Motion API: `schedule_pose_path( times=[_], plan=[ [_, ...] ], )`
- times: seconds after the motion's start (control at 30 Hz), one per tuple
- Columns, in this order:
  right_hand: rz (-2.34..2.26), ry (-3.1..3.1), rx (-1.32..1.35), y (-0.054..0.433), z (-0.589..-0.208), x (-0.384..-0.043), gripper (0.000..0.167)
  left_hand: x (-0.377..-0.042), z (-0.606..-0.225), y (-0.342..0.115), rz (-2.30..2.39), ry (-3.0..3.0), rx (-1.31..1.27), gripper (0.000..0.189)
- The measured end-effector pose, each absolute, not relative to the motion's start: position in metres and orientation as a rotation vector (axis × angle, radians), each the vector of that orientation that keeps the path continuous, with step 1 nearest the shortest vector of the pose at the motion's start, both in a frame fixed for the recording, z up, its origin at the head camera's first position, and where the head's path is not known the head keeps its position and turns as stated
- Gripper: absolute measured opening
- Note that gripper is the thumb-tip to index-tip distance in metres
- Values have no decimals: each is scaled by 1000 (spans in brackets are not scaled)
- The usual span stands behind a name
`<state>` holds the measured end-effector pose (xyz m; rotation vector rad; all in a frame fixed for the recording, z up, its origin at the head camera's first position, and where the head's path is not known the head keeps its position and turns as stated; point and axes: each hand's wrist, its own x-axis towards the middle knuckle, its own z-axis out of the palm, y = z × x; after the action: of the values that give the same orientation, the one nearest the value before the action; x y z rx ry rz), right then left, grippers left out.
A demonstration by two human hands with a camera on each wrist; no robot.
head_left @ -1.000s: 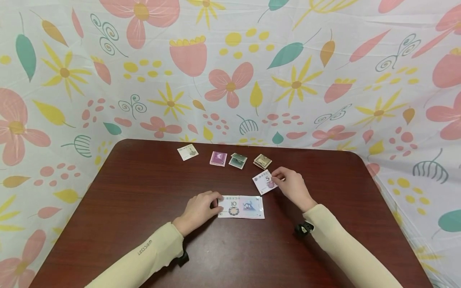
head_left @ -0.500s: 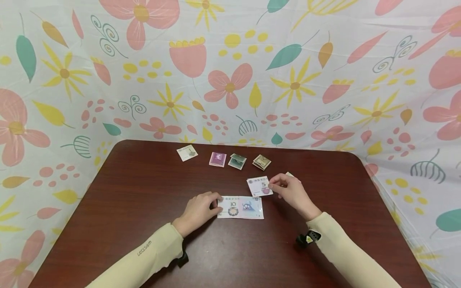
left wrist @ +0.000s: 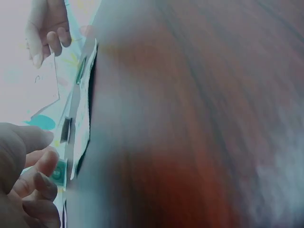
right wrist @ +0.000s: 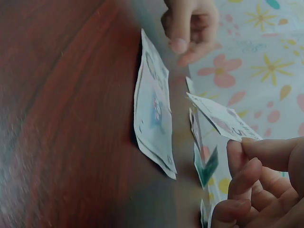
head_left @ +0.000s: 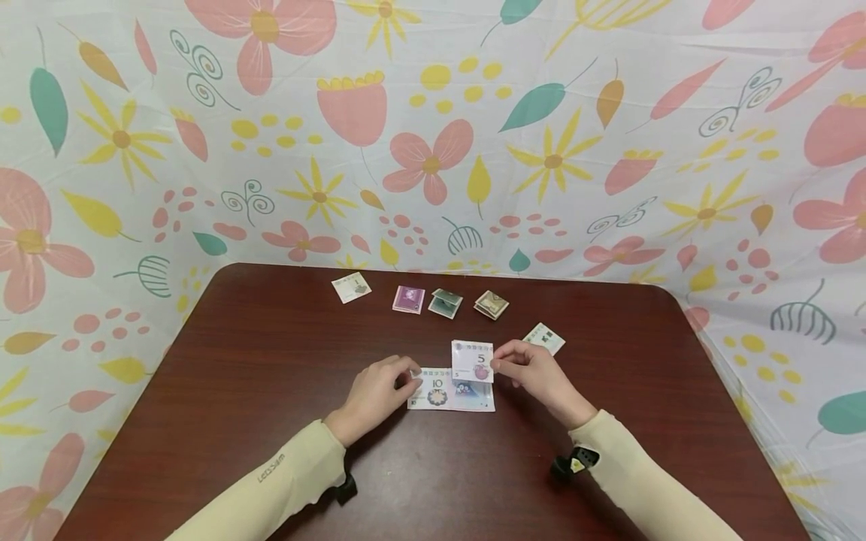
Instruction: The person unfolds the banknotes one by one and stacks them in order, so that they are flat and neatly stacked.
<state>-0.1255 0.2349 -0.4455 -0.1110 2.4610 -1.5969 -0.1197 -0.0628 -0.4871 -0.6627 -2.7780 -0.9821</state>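
Note:
My right hand pinches the right edge of a folded purple 5 banknote between thumb and fingers. In the head view that note overlaps the upper right part of a 10 banknote. The right wrist view shows the 5 note raised and tilted, apart from the flat notes, which lie as layers on the table. My left hand hovers at the left end of the 10 note, fingers loosely bent, thumb and forefinger apart with nothing between them.
Along the far table edge lie a pale 1 note, a folded purple note, a folded green note and a folded brown note. A pale greenish note lies just beyond my right hand. A flowered cloth hangs behind the table.
My right hand has brought the 5 note left and nearer, over the 10 note, uncovering the pale greenish note. My left hand has let go of the 10 note's left end.

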Motion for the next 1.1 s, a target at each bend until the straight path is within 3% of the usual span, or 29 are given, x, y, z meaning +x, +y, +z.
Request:
schedule_pose_path(
  times=[0.7,0.93,1.1],
  plan=[
    [-1617,2395,-189,210,-452,-118,15,-121,-480,-41,-1524,-2605,-568,4],
    [-1545,2509,-464,208,-455,-121,40,-121,-482,-41,-1550,-2558,-596,7],
    [-1514,2569,-580,207,-456,-121,39,-121,-482,-41,-1575,-2527,-600,11]
  ],
)
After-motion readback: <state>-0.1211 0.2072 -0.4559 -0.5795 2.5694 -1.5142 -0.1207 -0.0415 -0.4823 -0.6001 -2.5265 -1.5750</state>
